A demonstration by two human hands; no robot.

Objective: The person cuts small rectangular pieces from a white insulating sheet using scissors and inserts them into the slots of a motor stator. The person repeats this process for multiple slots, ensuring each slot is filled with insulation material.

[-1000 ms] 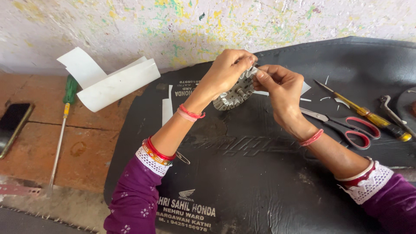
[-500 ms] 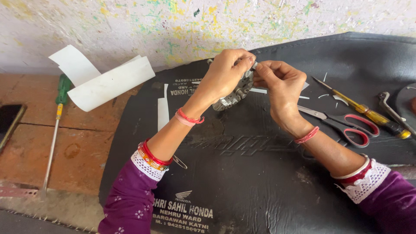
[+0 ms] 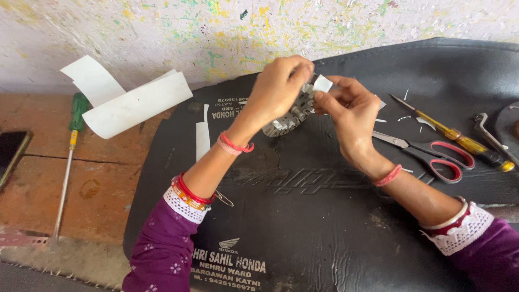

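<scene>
My left hand [image 3: 278,86] grips a round toothed metal core [image 3: 286,119], held tilted above a black mat [image 3: 303,216]. My right hand [image 3: 351,111] pinches a small white paper piece [image 3: 323,84] against the top of that core. Both hands meet over the middle of the mat, and most of the core is hidden behind my left fingers. Red and orange bangles and purple sleeves with white lace cuffs show on both arms.
Red-handled scissors [image 3: 432,154], a yellow-handled screwdriver [image 3: 454,138] and a grey metal tool [image 3: 489,138] lie on the mat at right. Curled white paper sheets [image 3: 127,100] and a green-handled screwdriver [image 3: 70,146] lie left, a phone [image 3: 11,154] at the far left, a paper strip [image 3: 203,135] near the mat's edge.
The view has shifted a little. My hands stay together on the core, and the white paper piece now shows more clearly between my right fingers.
</scene>
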